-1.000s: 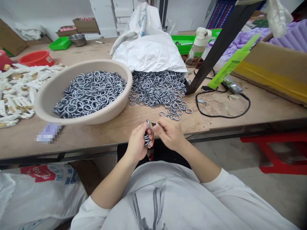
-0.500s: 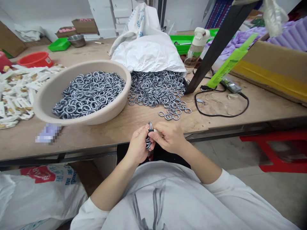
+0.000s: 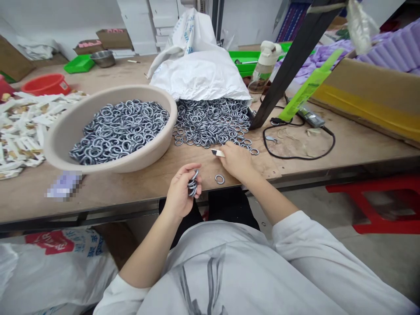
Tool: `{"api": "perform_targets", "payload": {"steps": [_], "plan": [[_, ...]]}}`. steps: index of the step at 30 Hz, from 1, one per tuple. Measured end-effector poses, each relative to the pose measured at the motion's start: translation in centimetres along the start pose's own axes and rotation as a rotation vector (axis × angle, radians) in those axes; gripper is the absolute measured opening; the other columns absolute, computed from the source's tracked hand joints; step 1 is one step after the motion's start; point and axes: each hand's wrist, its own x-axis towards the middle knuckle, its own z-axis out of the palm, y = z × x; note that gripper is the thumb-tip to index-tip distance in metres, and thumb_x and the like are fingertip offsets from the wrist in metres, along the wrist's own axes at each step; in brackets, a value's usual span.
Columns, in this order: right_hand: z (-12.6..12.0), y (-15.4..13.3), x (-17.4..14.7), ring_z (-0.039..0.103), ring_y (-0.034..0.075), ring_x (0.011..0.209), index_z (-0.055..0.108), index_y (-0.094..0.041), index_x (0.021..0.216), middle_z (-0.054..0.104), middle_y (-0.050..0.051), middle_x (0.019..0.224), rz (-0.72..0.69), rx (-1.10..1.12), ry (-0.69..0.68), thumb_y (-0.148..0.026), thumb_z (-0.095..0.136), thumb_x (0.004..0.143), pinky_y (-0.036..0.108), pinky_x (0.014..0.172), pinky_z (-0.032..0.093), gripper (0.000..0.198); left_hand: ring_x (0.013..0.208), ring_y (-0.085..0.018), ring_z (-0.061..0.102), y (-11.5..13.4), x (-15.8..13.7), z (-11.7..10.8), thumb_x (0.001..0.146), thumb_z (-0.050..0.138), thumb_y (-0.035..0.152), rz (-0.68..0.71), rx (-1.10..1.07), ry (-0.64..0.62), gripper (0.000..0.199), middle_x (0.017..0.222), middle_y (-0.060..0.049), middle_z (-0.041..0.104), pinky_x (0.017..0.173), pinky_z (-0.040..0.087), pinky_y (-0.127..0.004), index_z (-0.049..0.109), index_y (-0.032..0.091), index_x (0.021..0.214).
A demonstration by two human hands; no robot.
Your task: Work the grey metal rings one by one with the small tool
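My left hand (image 3: 179,192) is closed around several grey metal rings (image 3: 193,186), over the front edge of the table. In my right hand (image 3: 236,161) is a small white tool with a dark, blade-like tip (image 3: 218,153), which sticks out to the left. That hand rests at the near edge of the loose ring pile (image 3: 206,124); whether its hidden fingertips also touch rings I cannot tell. One ring (image 3: 219,179) lies by itself on the wood between my hands. To the left stands a beige basin (image 3: 141,164) with many similar rings inside.
Behind the pile lies a white sack (image 3: 200,78), its mouth over the rings. A dark post (image 3: 285,65) rises right of it, beside a black cable (image 3: 295,157). White pieces (image 3: 22,127) cover the table's left end. A red stool (image 3: 377,205) stands at the right.
My hands have come apart. The right one has moved forward to the pile with the white tool, while the left has shifted slightly left with its rings. A single ring now lies near the table edge.
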Motion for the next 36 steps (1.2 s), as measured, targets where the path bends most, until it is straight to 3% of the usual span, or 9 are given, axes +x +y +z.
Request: {"api": "perform_targets", "payload": {"steps": [2,5,9,14,19,23,26,30,36], "plan": [[-0.5,-0.3,-0.2,0.058,0.021,0.078,0.070,-0.018,0.088,0.066,0.010,0.097,-0.034,0.119,-0.001,-0.024,0.054,0.095,0.029,0.060,0.029,0.018,0.042,-0.006,0.049,0.1,0.4,-0.2,0.073,0.071,0.036,0.003,0.004,0.020,0.028,0.066,0.004,0.058,0.034,0.031,-0.016,0.062,0.017,0.092],[-2.0,-0.9,-1.0,0.054,0.016,0.070,0.065,-0.018,0.078,0.063,0.002,0.077,-0.174,0.506,-0.110,-0.028,0.054,0.095,0.027,0.062,0.032,0.022,0.042,-0.005,0.049,0.0,0.9,-0.5,0.070,0.078,0.045,0.038,0.065,-0.014,0.037,0.068,0.003,0.058,0.034,0.032,-0.016,0.059,0.016,0.082],[-3.6,-2.1,-2.3,0.043,0.010,0.057,0.056,-0.018,0.065,0.046,-0.005,0.057,-0.255,0.854,-0.267,-0.037,0.056,0.092,0.024,0.056,0.030,0.033,0.042,-0.006,0.051,-0.4,1.0,-0.5,0.072,0.080,0.048,0.093,0.231,-0.151,0.040,0.062,0.005,0.056,0.037,0.036,-0.017,0.062,0.016,0.088],[-2.7,-3.0,-3.0,0.053,0.013,0.067,0.061,-0.018,0.085,0.058,-0.002,0.071,-0.060,1.108,-0.087,-0.034,0.064,0.084,0.026,0.062,0.040,0.016,0.040,-0.005,0.047,-0.9,0.6,-0.1,0.081,0.071,0.051,0.095,0.339,-0.229,0.037,0.058,0.005,0.050,0.037,0.033,-0.017,0.062,0.015,0.079],[-1.4,-3.6,-4.2,0.058,0.015,0.075,0.065,-0.018,0.092,0.064,0.001,0.083,-0.124,1.195,-0.084,-0.044,0.075,0.079,0.028,0.070,0.046,0.030,0.034,-0.004,0.040,-1.1,0.1,0.6,0.080,0.068,0.047,0.012,0.157,-0.156,0.034,0.056,0.006,0.048,0.032,0.028,-0.017,0.054,0.017,0.072],[-0.9,-3.8,-4.3,0.055,0.014,0.065,0.063,-0.019,0.092,0.060,0.000,0.076,-0.083,1.306,-0.110,-0.061,0.066,0.083,0.027,0.062,0.044,0.043,0.037,-0.004,0.039,-0.7,-0.3,1.3,0.076,0.071,0.042,-0.025,0.069,-0.155,0.031,0.056,0.006,0.046,0.032,0.030,-0.016,0.054,0.016,0.069],[-1.1,-3.3,-4.3,0.047,0.012,0.059,0.061,-0.019,0.086,0.052,-0.003,0.066,-0.103,1.158,0.000,-0.065,0.052,0.091,0.025,0.057,0.036,0.047,0.037,-0.003,0.036,-0.2,-0.5,1.5,0.075,0.070,0.040,-0.022,0.034,-0.152,0.032,0.056,0.006,0.046,0.033,0.031,-0.015,0.053,0.016,0.067],[-1.8,-3.1,-5.4,0.043,0.012,0.059,0.053,-0.019,0.069,0.047,-0.001,0.063,-0.339,0.764,0.110,-0.059,0.038,0.100,0.027,0.058,0.029,0.053,0.035,-0.004,0.039,-0.1,-0.6,1.3,0.076,0.069,0.040,-0.015,0.015,-0.129,0.032,0.054,0.006,0.046,0.032,0.029,-0.016,0.050,0.016,0.066],[-2.0,-4.1,-6.6,0.044,0.013,0.061,0.058,-0.018,0.075,0.053,0.001,0.066,-0.427,0.504,0.199,-0.057,0.036,0.102,0.027,0.058,0.026,0.052,0.033,-0.005,0.039,-0.4,-0.6,1.5,0.075,0.069,0.035,-0.029,-0.009,-0.090,0.026,0.053,0.007,0.047,0.031,0.029,-0.016,0.051,0.017,0.070]]}}
